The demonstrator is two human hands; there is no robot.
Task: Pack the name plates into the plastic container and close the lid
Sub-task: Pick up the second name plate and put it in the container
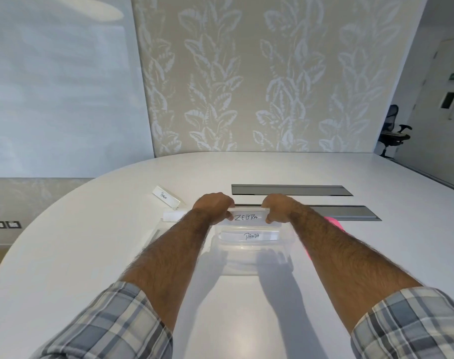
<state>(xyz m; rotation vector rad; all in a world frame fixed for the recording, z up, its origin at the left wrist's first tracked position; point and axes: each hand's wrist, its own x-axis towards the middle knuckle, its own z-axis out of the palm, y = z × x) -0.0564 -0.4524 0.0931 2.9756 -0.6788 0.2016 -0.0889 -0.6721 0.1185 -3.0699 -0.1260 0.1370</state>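
Far left, a white-labelled clear name plate (pixel 166 196) waits on the white surface (pixel 91 255). Left hand (pixel 214 207) & right hand (pixel 279 208) pinch the ends of the clear "ZEBRA" name plate (pixel 246 218) over the clear plastic container (pixel 254 255), "PANDA" plate (pixel 252 236) inside. Packing step; next: lower it in level.

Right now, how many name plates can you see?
4: ZEBRA plate held by the left hand and right hand over the container; PANDA plate inside it; a far plate on the table; a white plate partly behind the left arm. More may hide.
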